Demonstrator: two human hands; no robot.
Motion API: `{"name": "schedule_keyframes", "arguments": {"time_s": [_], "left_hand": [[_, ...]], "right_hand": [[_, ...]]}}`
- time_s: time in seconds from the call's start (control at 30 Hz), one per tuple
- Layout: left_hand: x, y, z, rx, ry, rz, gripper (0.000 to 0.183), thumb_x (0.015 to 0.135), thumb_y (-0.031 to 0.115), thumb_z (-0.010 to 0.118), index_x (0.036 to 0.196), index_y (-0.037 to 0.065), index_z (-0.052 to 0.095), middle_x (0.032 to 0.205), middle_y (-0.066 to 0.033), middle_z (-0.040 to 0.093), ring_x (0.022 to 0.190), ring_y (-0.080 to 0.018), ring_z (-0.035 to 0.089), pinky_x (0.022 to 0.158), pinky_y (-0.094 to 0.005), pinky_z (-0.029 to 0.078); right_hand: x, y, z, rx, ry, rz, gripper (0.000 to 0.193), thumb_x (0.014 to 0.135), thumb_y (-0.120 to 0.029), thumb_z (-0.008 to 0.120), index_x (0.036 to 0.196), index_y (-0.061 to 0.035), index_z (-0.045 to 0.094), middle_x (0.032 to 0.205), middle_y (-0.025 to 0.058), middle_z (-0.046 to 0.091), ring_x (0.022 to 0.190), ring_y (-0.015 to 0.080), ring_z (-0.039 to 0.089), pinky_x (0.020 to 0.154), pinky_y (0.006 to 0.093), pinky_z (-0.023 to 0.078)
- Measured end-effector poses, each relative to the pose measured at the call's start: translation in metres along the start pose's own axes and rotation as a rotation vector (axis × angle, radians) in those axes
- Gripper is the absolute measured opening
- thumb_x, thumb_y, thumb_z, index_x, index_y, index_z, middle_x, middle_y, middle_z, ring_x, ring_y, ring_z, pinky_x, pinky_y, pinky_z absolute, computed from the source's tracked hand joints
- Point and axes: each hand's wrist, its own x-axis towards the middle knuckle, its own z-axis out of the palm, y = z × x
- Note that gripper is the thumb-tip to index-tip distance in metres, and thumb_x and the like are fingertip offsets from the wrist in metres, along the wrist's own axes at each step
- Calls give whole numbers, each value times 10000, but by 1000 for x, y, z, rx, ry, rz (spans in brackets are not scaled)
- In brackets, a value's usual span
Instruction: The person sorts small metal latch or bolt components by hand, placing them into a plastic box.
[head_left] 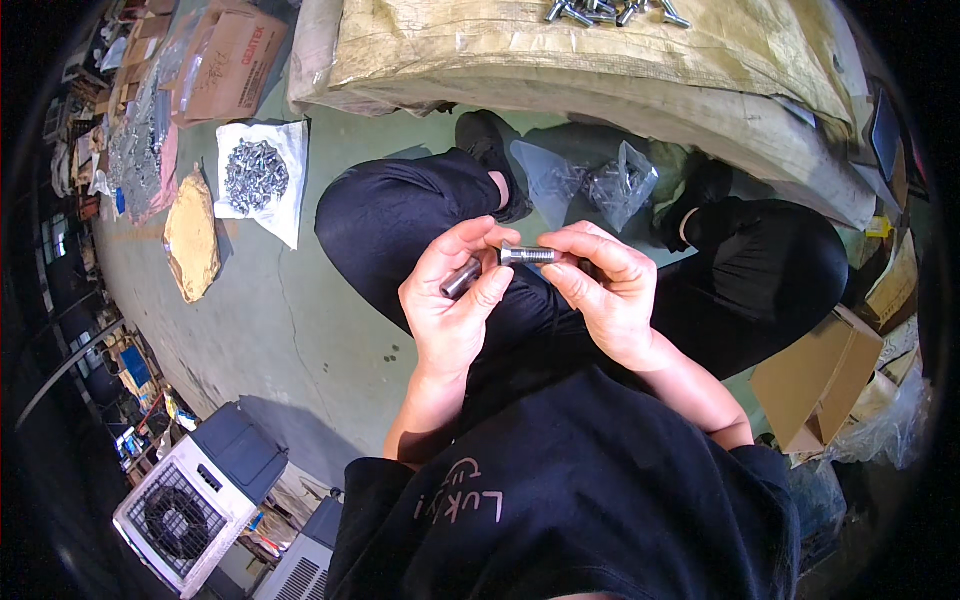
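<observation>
1. Head view: we sit over a smooth grey-green floor [330, 320], both hands raised close together in front of our dark-trousered legs.
2. Our right hand [612, 300] pinches, between thumb and fingers, the right end of a silvery metal bolt with a flared left end [527, 256]. The bolt lies roughly level, spanning the gap between the hands.
3. Our left hand [450, 300] is curled, thumb and fingers at the bolt's flared end. It also holds a short dark-grey metal cylinder [460, 279], tilted across the fingers; we cannot tell how firmly each piece is gripped.
4. Ahead of us stands a broad block wrapped in yellowed cream sheeting [600, 60], with a loose heap of silvery metal bolts [615, 12] on top.
5. Between our feet, a clear plastic bag [630, 185] lies on the floor with metal pieces inside, their shapes unclear.
6. To our left, a white sheet [290, 190] bears a pile of small shiny metal parts [256, 172]; a tan, irregular flat slab [192, 237] lies near it.
7. Right of us, near the knee, sits an open brown cardboard box [800, 390].
</observation>
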Motion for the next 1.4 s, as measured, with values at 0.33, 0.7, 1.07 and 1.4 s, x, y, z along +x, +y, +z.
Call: {"name": "schedule_keyframes", "arguments": {"time_s": [0.33,0.7,1.07,1.4], "left_hand": [[-2,1,7,454,1,301,387,674,-62,667,1041,-35,547,898,-89,611,606,-60,464,535,-176,390],[-2,-2,14,504,-51,252,445,661,-69,672,1083,-18,538,783,-26,562,625,-52,478,551,-175,398],[-4,1,9,369,-131,146,470,695,-32,659,1127,-47,474,951,-121,584,688,-84,499,608,-194,402],[1,9,8,631,-157,35,151,710,42,683,833,-18,620,730,-20,565,634,-63,485,576,-181,379]], "right_hand": [[2,4,-1,760,41,547,216,807,-99,592,1002,-5,594,750,27,563,502,36,398,424,179,323],[2,17,-5,1110,-151,730,320,861,-154,502,1112,44,514,843,38,537,532,48,358,451,172,322],[2,24,-6,1199,-173,726,285,847,-132,521,1059,57,536,813,53,539,523,54,352,440,169,310],[1,25,-7,898,-124,742,185,839,-107,531,942,36,588,672,22,536,504,45,357,429,184,305]]}}
